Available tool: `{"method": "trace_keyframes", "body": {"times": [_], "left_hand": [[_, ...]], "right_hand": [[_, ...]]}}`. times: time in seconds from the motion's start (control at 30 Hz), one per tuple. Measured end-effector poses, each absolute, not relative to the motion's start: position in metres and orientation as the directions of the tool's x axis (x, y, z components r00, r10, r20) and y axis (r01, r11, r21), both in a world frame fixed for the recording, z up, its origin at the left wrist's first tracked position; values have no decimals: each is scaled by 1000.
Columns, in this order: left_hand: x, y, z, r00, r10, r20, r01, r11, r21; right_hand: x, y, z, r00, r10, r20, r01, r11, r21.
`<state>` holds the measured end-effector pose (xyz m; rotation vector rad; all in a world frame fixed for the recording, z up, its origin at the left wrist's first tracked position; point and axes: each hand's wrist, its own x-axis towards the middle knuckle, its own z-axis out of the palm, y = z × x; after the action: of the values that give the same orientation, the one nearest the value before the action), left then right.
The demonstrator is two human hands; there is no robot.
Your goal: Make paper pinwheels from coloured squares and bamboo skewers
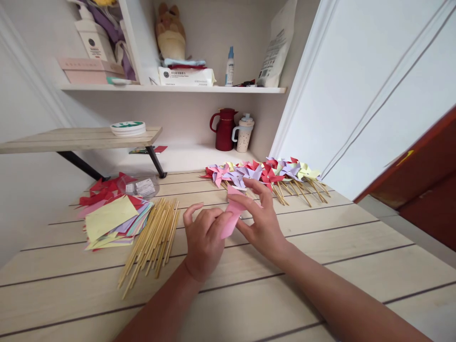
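A piece of pink paper (231, 219), partly folded or curled, is held above the middle of the table between both hands. My left hand (206, 232) pinches its lower left side with the thumb on top. At its right side, my right hand (261, 216) has fingers curved over the paper and thumb beneath; a small shiny bit shows near that thumb, too small to name. Left of my hands lies a bundle of thin wooden sticks (153, 237). Beyond my hands lie several paper pinwheels (249, 173) on sticks, in red, pink, purple and yellow.
A stack of coloured paper sheets (112, 218) lies at the left, with red paper pieces (103, 190) and a clear plastic box (142, 186) behind it. A small raised shelf (78, 137) stands at the back left. A red jug (225, 130) and a cup (245, 134) stand in the alcove.
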<state>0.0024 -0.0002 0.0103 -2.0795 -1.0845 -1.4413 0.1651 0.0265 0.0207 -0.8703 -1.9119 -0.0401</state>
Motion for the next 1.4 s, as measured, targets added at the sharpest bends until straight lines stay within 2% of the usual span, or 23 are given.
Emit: {"method": "trace_keyframes", "body": {"times": [0.3,0.67,0.87,0.97,1.03,1.13,1.23,1.3,1.4], "left_hand": [[6,-6,15,195,364,911,755,-648,97],[8,2,9,191,480,856,713,-668,215],[9,0,12,206,502,840,695,-679,235],[10,-2,14,209,495,843,690,-686,232],[10,-3,15,198,484,852,683,-692,234],[13,-4,16,141,499,855,659,-692,295],[16,-6,13,0,616,788,534,-666,520],[17,-5,11,-83,720,689,364,-622,694],[16,-3,7,-138,833,536,135,-520,843]], "right_hand": [[168,26,25,-303,455,837,596,776,-206],[171,36,18,-353,621,700,492,760,-425],[172,33,23,-391,661,640,481,740,-470],[172,30,30,-408,727,553,451,687,-571],[171,27,35,-405,803,437,364,580,-729],[168,23,39,-436,888,147,84,203,-976],[166,20,38,-531,847,-40,-145,-137,-980],[166,19,38,-566,819,-95,-191,-242,-951],[166,20,40,-568,804,-177,-212,-351,-912]]}}
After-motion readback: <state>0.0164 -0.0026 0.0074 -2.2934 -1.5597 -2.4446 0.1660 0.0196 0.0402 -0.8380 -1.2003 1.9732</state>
